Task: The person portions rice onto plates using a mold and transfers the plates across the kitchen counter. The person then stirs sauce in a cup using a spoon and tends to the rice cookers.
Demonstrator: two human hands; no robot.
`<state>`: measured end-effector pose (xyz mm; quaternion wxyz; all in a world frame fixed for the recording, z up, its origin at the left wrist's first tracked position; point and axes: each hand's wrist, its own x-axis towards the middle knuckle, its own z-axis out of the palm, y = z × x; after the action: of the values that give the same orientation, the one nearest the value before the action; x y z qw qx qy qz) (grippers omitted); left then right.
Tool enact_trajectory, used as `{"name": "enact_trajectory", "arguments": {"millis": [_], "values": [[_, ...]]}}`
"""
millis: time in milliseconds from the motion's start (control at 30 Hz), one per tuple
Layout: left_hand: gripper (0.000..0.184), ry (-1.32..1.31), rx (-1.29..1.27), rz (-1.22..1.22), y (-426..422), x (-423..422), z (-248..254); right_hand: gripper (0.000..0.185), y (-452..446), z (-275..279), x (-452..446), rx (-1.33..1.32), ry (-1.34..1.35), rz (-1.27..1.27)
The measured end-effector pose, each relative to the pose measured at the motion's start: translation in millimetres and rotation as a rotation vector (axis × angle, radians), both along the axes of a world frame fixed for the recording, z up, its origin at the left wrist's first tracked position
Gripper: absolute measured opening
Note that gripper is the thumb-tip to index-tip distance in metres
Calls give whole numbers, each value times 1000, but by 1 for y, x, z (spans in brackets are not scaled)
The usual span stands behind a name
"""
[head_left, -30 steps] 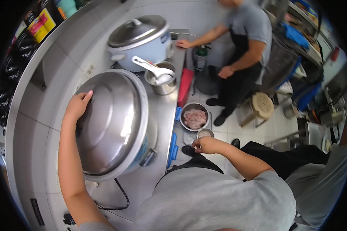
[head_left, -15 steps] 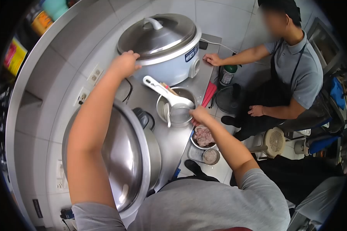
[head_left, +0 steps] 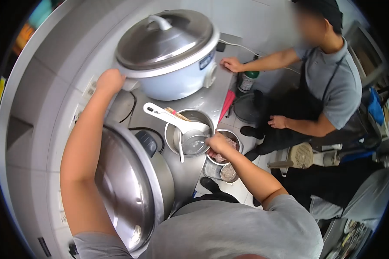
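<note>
My left hand (head_left: pixel 111 82) is closed at the white side handle (head_left: pixel 130 84) of a large pale-blue rice cooker (head_left: pixel 173 84). The cooker's steel lid (head_left: pixel 166 41) is on. My right hand (head_left: pixel 219 144) grips the right rim of a round metal pot (head_left: pixel 172 140) standing near the counter's edge. Inside the pot lie a white rice paddle (head_left: pixel 165 115), a round strainer (head_left: pixel 194 140) and other utensils. Just past my right hand, lower down, sits a bowl of raw meat (head_left: pixel 232 142), partly hidden by that hand.
A large lidded steel pot (head_left: pixel 129 181) stands close on my left. Beyond the steel counter (head_left: pixel 183 172), a co-worker (head_left: pixel 328 77) rests one hand on the counter's far end. A small container (head_left: pixel 228 172), a stool (head_left: pixel 301 155) and a green cylinder (head_left: pixel 248 80) are on the right.
My left hand has moved from beside the lid's edge down to the cooker's side handle. My right hand stays at the pot rim. The whole view has shifted slightly.
</note>
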<state>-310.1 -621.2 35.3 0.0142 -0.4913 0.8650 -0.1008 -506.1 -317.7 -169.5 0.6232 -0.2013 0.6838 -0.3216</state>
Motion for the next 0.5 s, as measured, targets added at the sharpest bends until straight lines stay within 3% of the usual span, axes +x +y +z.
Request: {"name": "enact_trajectory", "arguments": {"millis": [67,200,367,467,500], "values": [[32,-174,36,113,-11,7,-8,56,5,7,1,-59,86,-48],[32,-173,408,300,21,-23,37,57,-4,3,-13,-36,28,97],[27,158,278,-115,97,-14,86,56,-4,-2,-15,-25,-23,106],[23,275,334,-186,168,0,126,59,-5,-18,-11,-26,-69,22],[22,329,329,-255,187,12,135,49,-3,-12,-10,-24,-87,-16]]}}
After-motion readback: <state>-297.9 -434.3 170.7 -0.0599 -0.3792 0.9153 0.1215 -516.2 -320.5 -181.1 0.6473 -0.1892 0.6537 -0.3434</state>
